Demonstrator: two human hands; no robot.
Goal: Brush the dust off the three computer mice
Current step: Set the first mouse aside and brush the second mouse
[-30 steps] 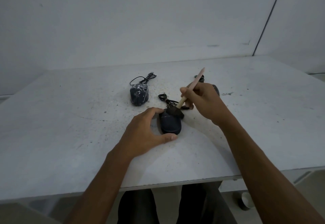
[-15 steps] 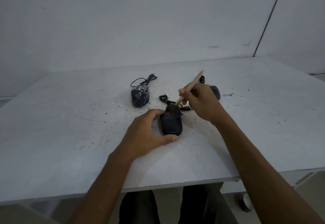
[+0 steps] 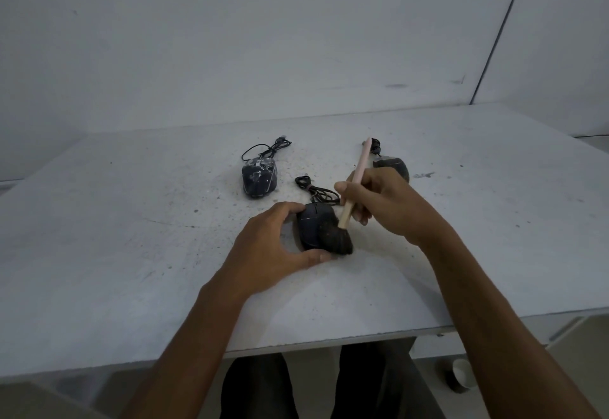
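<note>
The fingers (image 3: 354,188) of the right hand (image 3: 384,203) pinch the pale pink handle of a brush (image 3: 354,188) about midway along it, thumb on the near side and the other fingers curled under. The handle tilts up toward 1 o'clock, and its dark bristle head (image 3: 336,239) presses on the near right flank of the middle mouse (image 3: 313,226). The right forearm runs down to 5 o'clock and is cut off by the lower edge of the view.

The left hand (image 3: 273,247) cups that same mouse from 9 o'clock: its forefinger hooks over the far end, its thumb lies along the near end, and the other fingers are hidden under the palm. The left forearm leaves the view toward 7 o'clock.

The mouse's bundled cable (image 3: 314,189) lies just beyond it at 12 o'clock. A second mouse (image 3: 258,176) sits on the grey, speckled counter (image 3: 131,221) at 11 o'clock, its surface mottled pale, with its coiled cable (image 3: 268,150) behind it. The third mouse (image 3: 392,166) lies at 1 o'clock, mostly hidden behind the right hand; only its far rim and a bit of cable show.

Below the counter's near edge, dark trouser legs (image 3: 257,385) show, and a small object (image 3: 459,374) stands on the floor at 4 o'clock, too dim to identify.
</note>
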